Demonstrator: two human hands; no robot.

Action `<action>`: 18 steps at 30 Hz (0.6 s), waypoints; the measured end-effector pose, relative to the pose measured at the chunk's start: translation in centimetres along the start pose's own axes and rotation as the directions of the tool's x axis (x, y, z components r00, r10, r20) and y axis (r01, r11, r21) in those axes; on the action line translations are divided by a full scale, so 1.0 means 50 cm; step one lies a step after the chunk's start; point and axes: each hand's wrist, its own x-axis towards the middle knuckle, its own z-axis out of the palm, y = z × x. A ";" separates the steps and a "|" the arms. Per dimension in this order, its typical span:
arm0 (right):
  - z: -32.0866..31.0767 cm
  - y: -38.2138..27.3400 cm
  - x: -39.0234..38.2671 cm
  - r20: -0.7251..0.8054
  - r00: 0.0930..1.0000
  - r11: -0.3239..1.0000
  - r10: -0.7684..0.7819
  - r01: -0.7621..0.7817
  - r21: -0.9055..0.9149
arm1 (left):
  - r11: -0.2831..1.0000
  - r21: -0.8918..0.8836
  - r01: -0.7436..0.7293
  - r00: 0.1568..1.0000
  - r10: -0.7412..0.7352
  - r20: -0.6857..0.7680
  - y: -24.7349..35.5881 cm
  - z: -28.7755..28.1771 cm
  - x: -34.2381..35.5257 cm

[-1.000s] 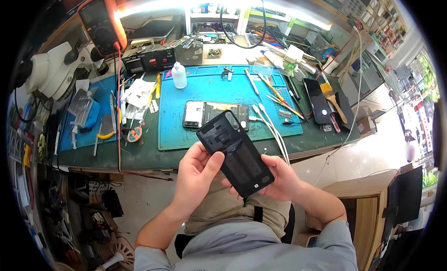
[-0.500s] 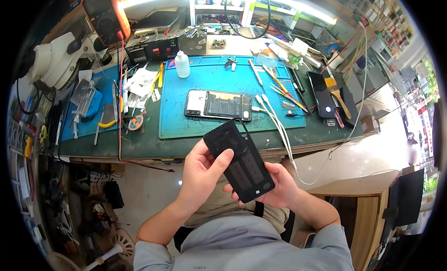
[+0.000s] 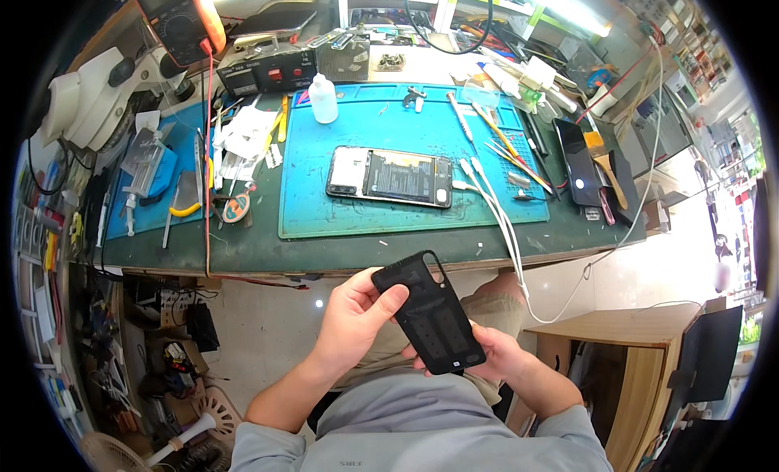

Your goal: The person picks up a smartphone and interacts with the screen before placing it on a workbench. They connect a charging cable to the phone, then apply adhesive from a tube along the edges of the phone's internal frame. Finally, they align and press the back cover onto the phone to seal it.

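A black phone back cover (image 3: pixel 430 326), inner side up, is held over my lap below the bench edge. My left hand (image 3: pixel 357 318) grips its upper left, thumb lying on the inner face; my right hand (image 3: pixel 495 350) holds its lower right side. On the blue mat (image 3: pixel 316 220) lies an opened phone (image 3: pixel 389 176) with its battery exposed and a white cable (image 3: pixel 487 192) at its right end. A squeeze bottle (image 3: pixel 323 105) stands behind it, and several pens or screwdrivers (image 3: pixel 499 131) lie to the right.
A microscope (image 3: pixel 89 107) and orange multimeter (image 3: pixel 170 14) are at the back left, above scattered tools. A dark phone (image 3: pixel 572 156) and wooden brush (image 3: pixel 613 180) lie on the bench's right. A wooden cabinet (image 3: pixel 617 326) stands right of me; a fan (image 3: pixel 114 448) is low left.
Both hands and the back cover have moved lower, toward my lap. The bench appears higher in the picture as the view shifts, and the opened phone is now fully uncovered by the cover.
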 end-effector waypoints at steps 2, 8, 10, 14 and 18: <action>-0.005 0.003 0.003 0.017 1.000 1.000 -0.025 0.025 0.000 | 0.999 -0.024 -0.022 1.000 0.022 -0.007 -0.001 0.005 0.003; -0.005 -0.010 0.016 0.045 0.999 0.999 -0.015 0.013 0.044 | 0.997 -0.049 -0.064 0.998 0.063 -0.023 -0.002 0.004 0.012; -0.007 -0.015 0.021 0.043 0.999 0.996 0.000 -0.004 0.091 | 0.996 -0.055 -0.070 0.998 0.069 -0.015 0.004 0.002 0.016; -0.009 -0.017 0.029 0.024 1.000 0.991 0.021 -0.024 0.134 | 0.995 -0.077 -0.063 0.998 0.062 -0.012 0.018 0.004 0.016; -0.004 -0.011 0.029 0.005 1.000 0.989 -0.005 0.004 0.145 | 0.996 -0.076 -0.053 0.999 0.052 -0.006 0.018 0.003 0.018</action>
